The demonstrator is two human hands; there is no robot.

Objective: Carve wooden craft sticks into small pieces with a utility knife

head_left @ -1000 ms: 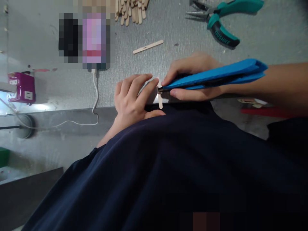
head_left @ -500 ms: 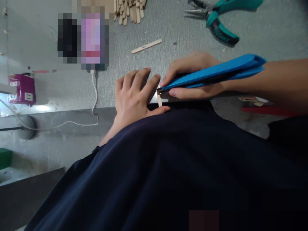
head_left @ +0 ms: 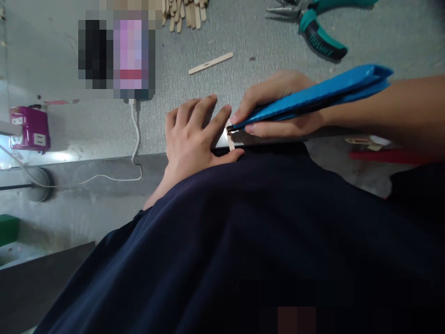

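My left hand [head_left: 189, 134] rests at the table's front edge with its fingers spread. Its index finger and thumb bracket the two ends of a wooden craft stick [head_left: 231, 144], steadying it. In my right hand [head_left: 285, 99] is a blue utility knife [head_left: 320, 95], gripped between thumb and fingers. The dark metal tip of the knife meets the stick around its middle; the exact contact is too small to make out. A second craft stick [head_left: 211, 63], with a small slit at its centre, lies farther back on the table.
A pile of craft sticks [head_left: 187, 14] is at the back. Pliers with green and black handles [head_left: 320, 39] lie back right. A blurred-out phone [head_left: 131, 55] with a white cable [head_left: 138, 134] is at left, near a purple plug adapter [head_left: 29, 127].
The rear end of the knife has swung slightly up and to the right, with my right wrist shifting along. My left hand keeps its place on the stick. The view has shifted a little.
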